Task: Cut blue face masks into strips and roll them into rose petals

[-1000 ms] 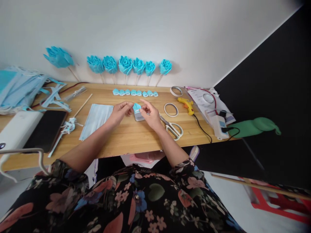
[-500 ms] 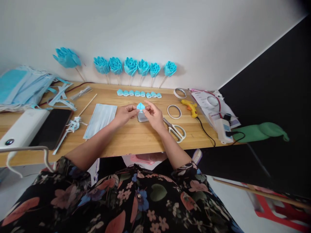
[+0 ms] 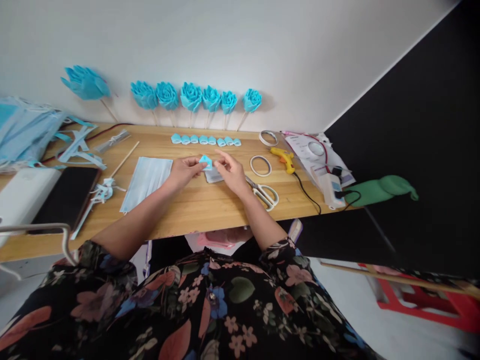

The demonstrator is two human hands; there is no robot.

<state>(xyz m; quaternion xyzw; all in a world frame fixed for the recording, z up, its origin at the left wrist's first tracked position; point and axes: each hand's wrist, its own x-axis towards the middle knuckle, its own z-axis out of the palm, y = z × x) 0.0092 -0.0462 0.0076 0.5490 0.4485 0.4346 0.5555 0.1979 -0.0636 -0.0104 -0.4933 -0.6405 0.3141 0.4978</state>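
Note:
Between the thumb and fingers of my left hand (image 3: 184, 171) is a small folded blue piece of mask fabric (image 3: 205, 161), with a pointed top. Just to its right, my right hand (image 3: 230, 172) is off the piece, its thumb and index finger apart and nothing visible between them. A pale stack of cut pieces (image 3: 213, 177) lies on the table below, partly covered by my hands. Farther back runs a row of several small folded blue pieces (image 3: 203, 140). A pleated face mask (image 3: 147, 182) lies left of my left hand.
Several blue fabric roses (image 3: 191, 96) on sticks lean along the wall. White-handled scissors (image 3: 267, 196), tape rolls (image 3: 260, 166) and a yellow glue gun (image 3: 284, 159) with its cord lie right. A phone (image 3: 67, 195), power bank (image 3: 26, 195) and mask pile (image 3: 26, 130) occupy the left.
My right hand has let go of the folded piece and moved slightly away from it. My left hand keeps hold. The whole view has shifted a little to the right.

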